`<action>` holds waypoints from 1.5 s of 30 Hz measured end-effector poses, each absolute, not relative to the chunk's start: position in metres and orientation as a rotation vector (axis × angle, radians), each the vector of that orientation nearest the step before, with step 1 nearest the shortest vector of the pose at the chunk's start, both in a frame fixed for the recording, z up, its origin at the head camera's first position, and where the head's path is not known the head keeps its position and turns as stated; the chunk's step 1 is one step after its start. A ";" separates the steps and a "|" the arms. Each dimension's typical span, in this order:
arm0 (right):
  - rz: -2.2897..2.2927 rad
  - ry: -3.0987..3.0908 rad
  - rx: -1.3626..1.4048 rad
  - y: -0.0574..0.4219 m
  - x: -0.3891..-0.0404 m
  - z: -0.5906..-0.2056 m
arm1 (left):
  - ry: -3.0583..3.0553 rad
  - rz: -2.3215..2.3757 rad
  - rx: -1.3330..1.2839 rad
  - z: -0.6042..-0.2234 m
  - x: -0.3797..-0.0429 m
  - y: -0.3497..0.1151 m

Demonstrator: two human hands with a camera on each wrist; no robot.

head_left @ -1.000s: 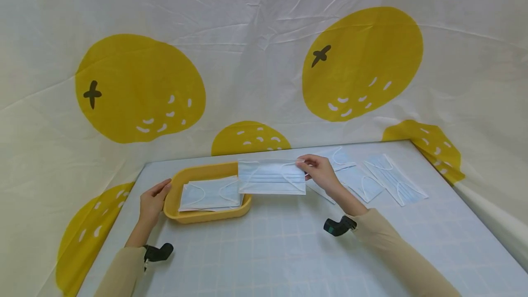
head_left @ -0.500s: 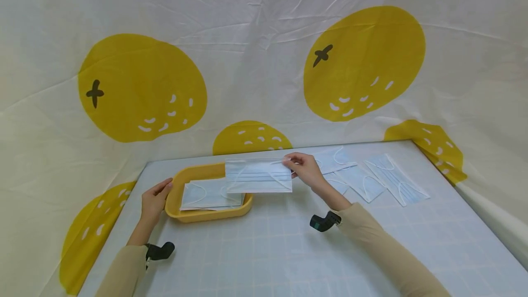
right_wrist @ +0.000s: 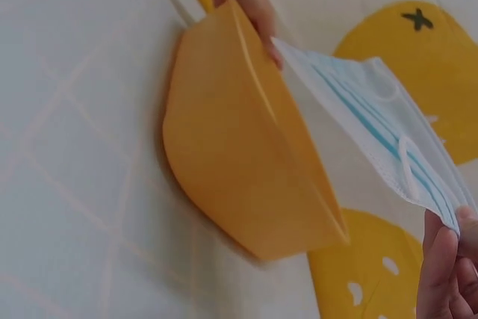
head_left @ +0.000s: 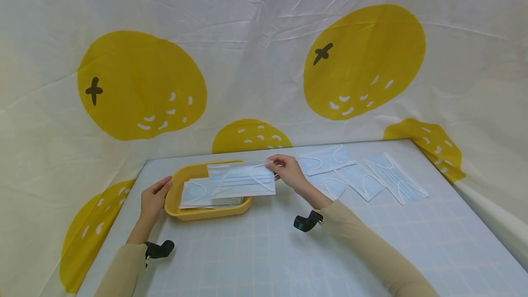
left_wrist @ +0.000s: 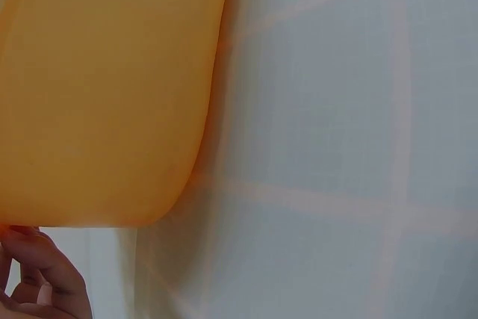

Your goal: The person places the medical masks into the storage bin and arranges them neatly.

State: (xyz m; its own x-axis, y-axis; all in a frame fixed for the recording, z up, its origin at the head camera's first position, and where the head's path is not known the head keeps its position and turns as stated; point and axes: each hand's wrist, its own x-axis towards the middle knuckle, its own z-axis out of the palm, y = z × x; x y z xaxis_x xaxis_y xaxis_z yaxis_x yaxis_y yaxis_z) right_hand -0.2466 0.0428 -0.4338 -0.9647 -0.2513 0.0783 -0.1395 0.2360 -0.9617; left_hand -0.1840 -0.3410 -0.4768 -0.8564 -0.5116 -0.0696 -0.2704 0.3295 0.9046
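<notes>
My right hand pinches a light blue pleated face mask by its upper right corner. The mask hangs over the right part of a yellow oval tray, above other face masks stacked inside. In the right wrist view the held mask slants above the tray's rim, gripped between thumb and fingers. My left hand holds the tray's left end at the rim. The left wrist view shows its fingers at the end of the tray wall.
Several face masks lie right of the tray, some overlapping; one mask lies farthest right. The table has a pale checked cover. A white cloth with yellow fruit prints hangs behind it.
My right hand has moved left, carrying the face mask from the tray's right edge to farther over the stack. The left hand stays at the tray's left end.
</notes>
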 end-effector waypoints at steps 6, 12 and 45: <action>-1.828 2.382 -0.415 0.023 -0.250 -0.432 | -2.400 -1.544 0.697 -0.475 -0.186 -0.344; -1.785 2.379 -0.450 0.005 -0.250 -0.430 | -2.416 -1.533 0.691 -0.473 -0.185 -0.343; -1.725 2.387 -0.379 -0.055 -0.252 -0.437 | -2.409 -1.526 0.662 -0.473 -0.184 -0.343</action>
State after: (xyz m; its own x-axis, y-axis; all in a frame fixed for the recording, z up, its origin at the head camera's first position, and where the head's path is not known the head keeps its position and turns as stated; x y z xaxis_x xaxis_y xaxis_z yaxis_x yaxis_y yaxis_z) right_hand -0.2524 -0.0553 -0.4374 -0.9529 -0.3033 0.0090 -0.1038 0.2980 -0.9489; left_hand -0.1838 -0.3430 -0.4726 -0.8760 -0.4787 -0.0582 -0.2571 0.3614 0.8963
